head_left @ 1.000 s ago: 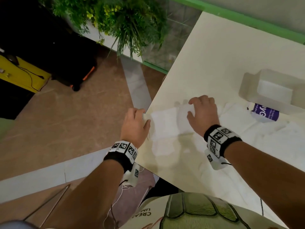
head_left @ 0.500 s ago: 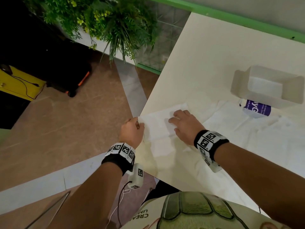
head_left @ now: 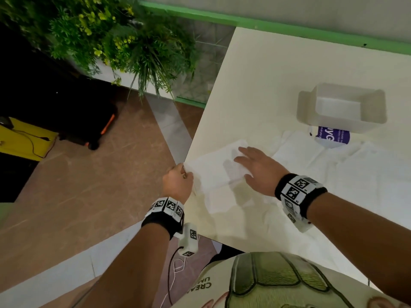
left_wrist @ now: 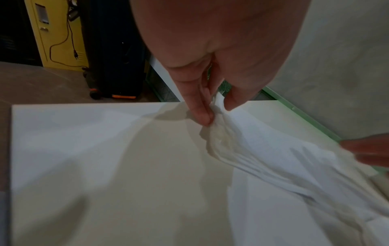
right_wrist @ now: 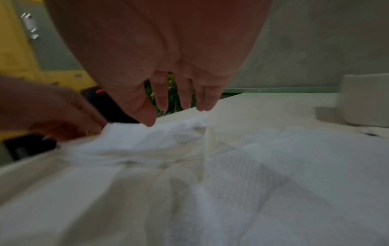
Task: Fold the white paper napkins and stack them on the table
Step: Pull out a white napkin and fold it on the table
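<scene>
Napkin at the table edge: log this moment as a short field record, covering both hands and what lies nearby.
napkin: white paper napkin, lying at the table's left edge, partly folded
left hand: left hand pinches the napkin's corner, thumb and fingers closed in a grip on it
right hand: right hand open above the napkin, fingers spread; contact cannot be told
other napkins: loose white napkins spread to the right
container: white plastic container further back on the table
packet: purple-labelled packet beside the container
</scene>
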`<state>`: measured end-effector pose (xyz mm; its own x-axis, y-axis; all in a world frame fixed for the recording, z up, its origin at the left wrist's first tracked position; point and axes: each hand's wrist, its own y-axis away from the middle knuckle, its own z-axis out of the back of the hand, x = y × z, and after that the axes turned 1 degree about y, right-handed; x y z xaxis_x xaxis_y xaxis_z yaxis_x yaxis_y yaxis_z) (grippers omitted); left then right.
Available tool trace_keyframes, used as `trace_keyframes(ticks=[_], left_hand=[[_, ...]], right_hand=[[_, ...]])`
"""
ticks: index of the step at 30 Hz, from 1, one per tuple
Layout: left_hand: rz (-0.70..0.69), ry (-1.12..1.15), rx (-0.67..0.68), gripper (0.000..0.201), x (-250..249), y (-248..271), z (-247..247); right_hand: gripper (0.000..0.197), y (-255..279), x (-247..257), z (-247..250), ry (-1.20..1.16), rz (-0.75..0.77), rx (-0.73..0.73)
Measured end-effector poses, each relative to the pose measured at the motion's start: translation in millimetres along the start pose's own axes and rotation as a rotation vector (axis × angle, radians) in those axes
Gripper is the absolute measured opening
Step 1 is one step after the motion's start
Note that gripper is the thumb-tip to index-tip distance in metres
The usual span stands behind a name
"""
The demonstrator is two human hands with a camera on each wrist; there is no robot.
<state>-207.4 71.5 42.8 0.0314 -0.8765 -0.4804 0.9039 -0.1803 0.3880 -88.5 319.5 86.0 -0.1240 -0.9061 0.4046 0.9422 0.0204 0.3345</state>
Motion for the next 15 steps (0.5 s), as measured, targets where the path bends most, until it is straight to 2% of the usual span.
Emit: trace_keyframes(ticks=[3, 5, 7, 12, 15], left_hand=[[-0.007, -0.018, -0.062, 0.028, 1, 7, 3], [-0.047, -0.007, -0.098, 0.038, -3, 15, 5], [-0.136, -0.001, -0.136, 0.036, -7, 24, 2], [-0.465, -0.046, -0.243, 0.029, -27, 49, -27], [-0.764, -0.138, -0.179, 0.028, -55, 65, -54]], right_hand=[[0.050, 38, -21, 16, -0.091, -0.132, -0.100], [0.047, 73, -44, 18, -0.085, -0.214, -0.095], [0.045, 114, -69, 18, -0.043, -0.314, -0.063], [0.043, 219, -117, 10, 0.098, -0.464, 0.012], [0.047, 259, -137, -4, 0.159, -0.454, 0.042]])
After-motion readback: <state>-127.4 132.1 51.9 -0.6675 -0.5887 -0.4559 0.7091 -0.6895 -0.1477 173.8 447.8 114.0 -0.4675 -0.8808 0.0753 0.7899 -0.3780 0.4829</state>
